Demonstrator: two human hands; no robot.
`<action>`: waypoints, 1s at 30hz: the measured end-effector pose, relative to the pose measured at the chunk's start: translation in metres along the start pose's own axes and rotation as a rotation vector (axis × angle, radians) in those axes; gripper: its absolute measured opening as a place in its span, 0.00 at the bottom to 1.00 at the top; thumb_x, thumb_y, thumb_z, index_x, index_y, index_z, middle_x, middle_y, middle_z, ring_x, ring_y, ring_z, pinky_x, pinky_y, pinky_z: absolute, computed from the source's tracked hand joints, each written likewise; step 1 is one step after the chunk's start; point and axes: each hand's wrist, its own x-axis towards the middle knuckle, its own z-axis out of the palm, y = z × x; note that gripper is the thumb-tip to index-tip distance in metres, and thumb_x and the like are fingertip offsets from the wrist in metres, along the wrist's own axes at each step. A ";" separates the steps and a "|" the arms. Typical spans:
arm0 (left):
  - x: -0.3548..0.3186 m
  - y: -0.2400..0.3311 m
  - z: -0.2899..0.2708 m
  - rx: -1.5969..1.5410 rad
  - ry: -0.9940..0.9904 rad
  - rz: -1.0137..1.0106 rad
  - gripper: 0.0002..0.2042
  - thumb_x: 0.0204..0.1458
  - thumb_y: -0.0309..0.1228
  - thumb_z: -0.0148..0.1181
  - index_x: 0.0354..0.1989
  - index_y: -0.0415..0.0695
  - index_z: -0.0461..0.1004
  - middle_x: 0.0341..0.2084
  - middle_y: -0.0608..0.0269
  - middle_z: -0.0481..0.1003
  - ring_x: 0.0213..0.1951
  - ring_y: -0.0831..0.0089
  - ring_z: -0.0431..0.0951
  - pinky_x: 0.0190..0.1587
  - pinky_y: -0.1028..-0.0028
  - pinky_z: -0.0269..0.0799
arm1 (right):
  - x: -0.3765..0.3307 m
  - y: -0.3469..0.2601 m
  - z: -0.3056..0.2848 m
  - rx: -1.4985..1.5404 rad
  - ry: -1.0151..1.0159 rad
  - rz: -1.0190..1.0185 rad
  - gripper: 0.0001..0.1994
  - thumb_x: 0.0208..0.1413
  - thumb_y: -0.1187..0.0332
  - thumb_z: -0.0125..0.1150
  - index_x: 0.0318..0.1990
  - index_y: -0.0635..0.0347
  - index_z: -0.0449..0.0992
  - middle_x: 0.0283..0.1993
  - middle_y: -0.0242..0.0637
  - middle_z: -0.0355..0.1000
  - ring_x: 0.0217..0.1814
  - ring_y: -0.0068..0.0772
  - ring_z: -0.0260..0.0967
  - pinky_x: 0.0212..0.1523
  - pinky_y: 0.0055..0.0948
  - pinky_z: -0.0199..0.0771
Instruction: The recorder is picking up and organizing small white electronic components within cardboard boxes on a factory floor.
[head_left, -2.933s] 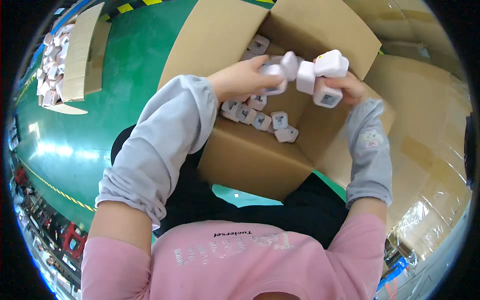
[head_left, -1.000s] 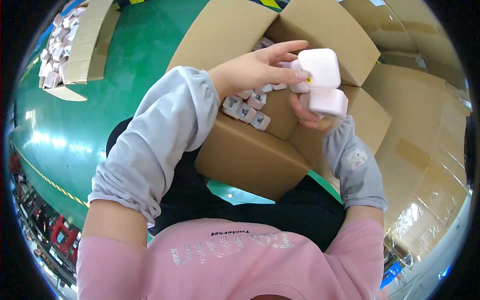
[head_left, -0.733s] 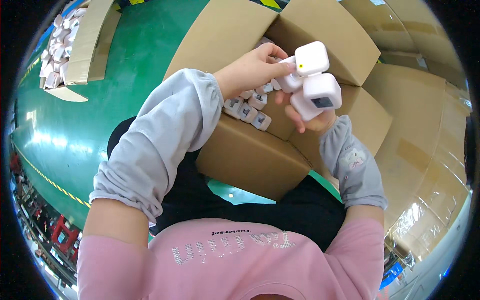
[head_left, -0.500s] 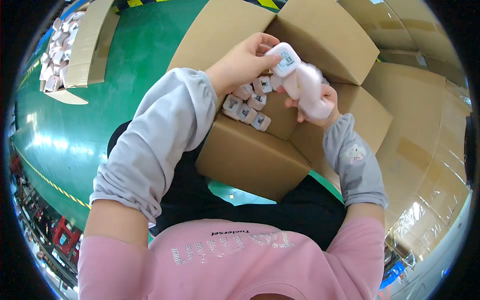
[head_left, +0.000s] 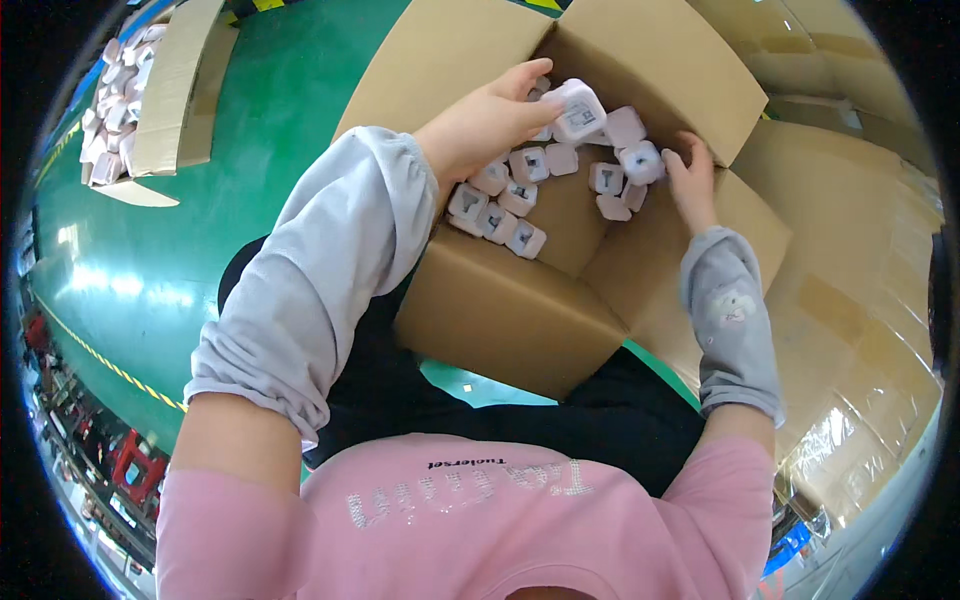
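A large open cardboard carton (head_left: 510,320) stands in front of me, with both my hands over its inside. My left hand (head_left: 492,118) grips a small pale pink, rounded-square case (head_left: 578,110) with a printed label on top. At the carton's right side is my right hand (head_left: 692,182), its thumb and fingers apart and nothing held between them. A whitish case (head_left: 641,162) is right beside its thumb; whether they touch I cannot tell. Several like cases (head_left: 497,222) sit grouped on the carton's left, and several more (head_left: 606,179) lie loosely toward its right.
On the green floor (head_left: 130,260) at the far left is another carton (head_left: 180,110) beside a heap of similar cases (head_left: 115,105). Big cardboard boxes (head_left: 850,250) line the right. A red plastic item (head_left: 138,468) is at the lower left.
My right hand has let go of the cases it held and moved right, and they now lie in the carton. My left hand keeps its case and has shifted only slightly.
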 end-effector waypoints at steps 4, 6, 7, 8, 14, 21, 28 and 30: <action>0.005 -0.004 -0.007 -0.073 0.097 0.032 0.28 0.54 0.38 0.52 0.61 0.42 0.52 0.58 0.51 0.55 0.60 0.67 0.54 0.61 0.69 0.51 | -0.032 -0.024 0.037 -0.191 -0.212 -0.247 0.16 0.46 0.62 0.55 0.39 0.64 0.73 0.42 0.47 0.69 0.44 0.47 0.66 0.48 0.39 0.65; 0.002 -0.005 -0.015 -0.075 0.101 0.019 0.28 0.54 0.39 0.52 0.61 0.42 0.54 0.57 0.53 0.58 0.59 0.68 0.56 0.60 0.69 0.53 | -0.059 -0.052 0.076 -0.200 -0.739 0.072 0.27 0.43 0.57 0.61 0.51 0.61 0.67 0.48 0.51 0.67 0.53 0.46 0.64 0.54 0.36 0.62; 0.003 -0.003 -0.016 -0.081 0.088 0.014 0.27 0.54 0.40 0.52 0.60 0.42 0.55 0.55 0.55 0.60 0.58 0.69 0.58 0.59 0.69 0.55 | -0.075 -0.042 0.099 -0.032 -0.823 -0.080 0.37 0.42 0.53 0.63 0.60 0.53 0.56 0.54 0.55 0.62 0.58 0.48 0.59 0.58 0.38 0.59; 0.006 0.002 -0.013 -0.080 0.073 0.016 0.27 0.54 0.40 0.52 0.60 0.42 0.55 0.55 0.55 0.60 0.58 0.69 0.58 0.59 0.69 0.55 | -0.087 -0.026 0.118 -0.071 -0.916 -0.107 0.47 0.37 0.49 0.66 0.65 0.47 0.46 0.60 0.60 0.52 0.60 0.55 0.54 0.59 0.43 0.56; 0.003 0.007 -0.013 0.015 0.042 -0.072 0.21 0.53 0.40 0.52 0.54 0.45 0.64 0.46 0.65 0.69 0.48 0.76 0.67 0.50 0.72 0.62 | -0.133 -0.050 0.181 -0.208 -0.553 0.072 0.47 0.36 0.55 0.66 0.65 0.49 0.46 0.50 0.60 0.58 0.53 0.61 0.58 0.56 0.41 0.60; 0.001 0.013 -0.018 0.031 0.004 -0.095 0.19 0.55 0.40 0.49 0.52 0.45 0.64 0.44 0.66 0.71 0.44 0.78 0.69 0.47 0.77 0.63 | -0.090 -0.017 0.144 0.268 -0.792 0.169 0.38 0.37 0.66 0.61 0.59 0.66 0.52 0.52 0.52 0.62 0.54 0.45 0.61 0.56 0.34 0.59; -0.001 0.007 -0.029 0.089 0.007 -0.153 0.20 0.55 0.43 0.49 0.51 0.44 0.65 0.44 0.65 0.70 0.45 0.76 0.69 0.46 0.75 0.64 | -0.044 -0.074 0.027 0.512 -0.903 0.069 0.16 0.47 0.66 0.56 0.44 0.61 0.66 0.40 0.34 0.69 0.39 0.27 0.69 0.36 0.27 0.69; 0.000 0.007 -0.028 0.092 -0.007 -0.177 0.22 0.55 0.45 0.49 0.52 0.44 0.65 0.45 0.63 0.69 0.45 0.74 0.68 0.47 0.74 0.64 | -0.041 -0.087 0.020 0.515 -0.885 0.294 0.09 0.53 0.64 0.53 0.27 0.59 0.72 0.28 0.28 0.70 0.25 0.26 0.68 0.23 0.26 0.68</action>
